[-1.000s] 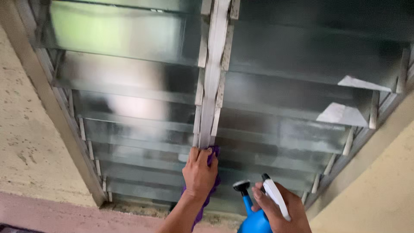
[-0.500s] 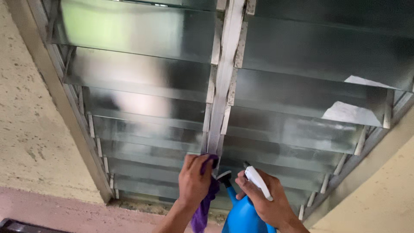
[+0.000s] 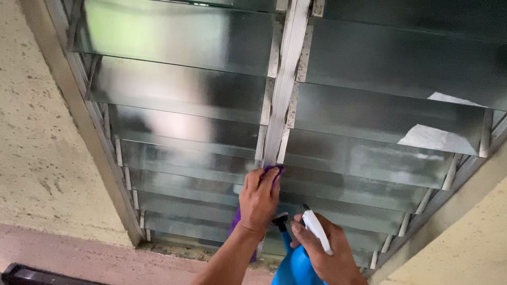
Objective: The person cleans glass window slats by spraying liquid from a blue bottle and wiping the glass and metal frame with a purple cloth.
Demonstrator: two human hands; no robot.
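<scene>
My left hand [image 3: 259, 199] presses a purple cloth [image 3: 273, 170] against the foot of the grey centre post [image 3: 285, 79] of a louvre window. The cloth's tail hangs down below my wrist. Just to the right and lower, my right hand [image 3: 322, 250] grips a blue spray bottle [image 3: 293, 266] with a white trigger [image 3: 316, 229] and a black nozzle. The nozzle sits close to my left wrist. Tilted glass slats [image 3: 174, 92] run across on both sides of the post.
A grey metal window frame [image 3: 79, 113] borders the slats on the left, with rough cream wall [image 3: 31, 142] beyond it. A cream wall edge [image 3: 465, 232] lies at lower right. A pinkish ledge [image 3: 79, 258] runs below the window. Two slats at right show white patches [image 3: 435, 138].
My left hand has slid the cloth up the post by a slat. My right hand with the bottle has stayed low and close beside it. The view shifted slightly.
</scene>
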